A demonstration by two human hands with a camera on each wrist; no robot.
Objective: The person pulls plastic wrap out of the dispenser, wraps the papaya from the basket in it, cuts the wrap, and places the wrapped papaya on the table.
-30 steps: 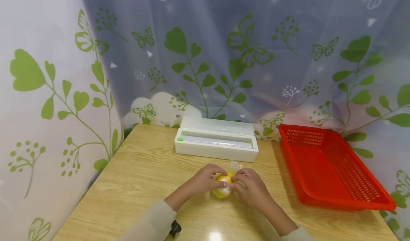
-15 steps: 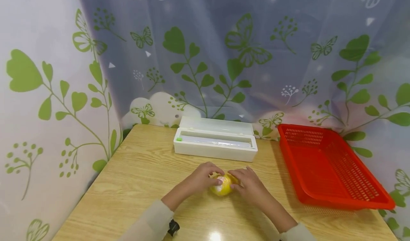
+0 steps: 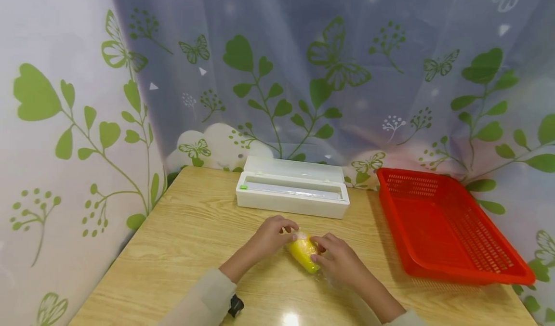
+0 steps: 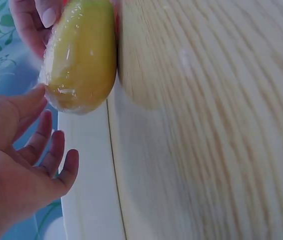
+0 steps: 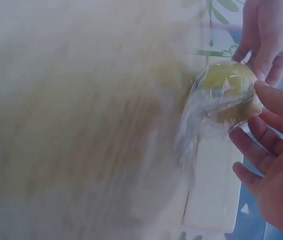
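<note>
A yellow mango [image 3: 303, 254], wrapped in shiny cling film [image 5: 194, 122], is held just above or on the wooden table; the contact below is unclear. My left hand [image 3: 270, 237] pinches its far left end, thumb at the film's edge, the other fingers loosely bent in the left wrist view. On the other side my right hand [image 3: 342, 261] grips the mango with thumb and fingers at its near right part. Loose film trails from the near end in the right wrist view.
Behind the hands stands a white cling film box [image 3: 292, 203] with its lid raised, a roll and a green slider inside. A red plastic basket [image 3: 394, 225] stands at the right. A patterned curtain [image 3: 277, 75] hangs behind the table [image 3: 195, 239].
The mango has turned from end-on to lengthwise, slanting from far left to near right. The loose film has shifted from the far side to the near side. Both hands have re-gripped.
</note>
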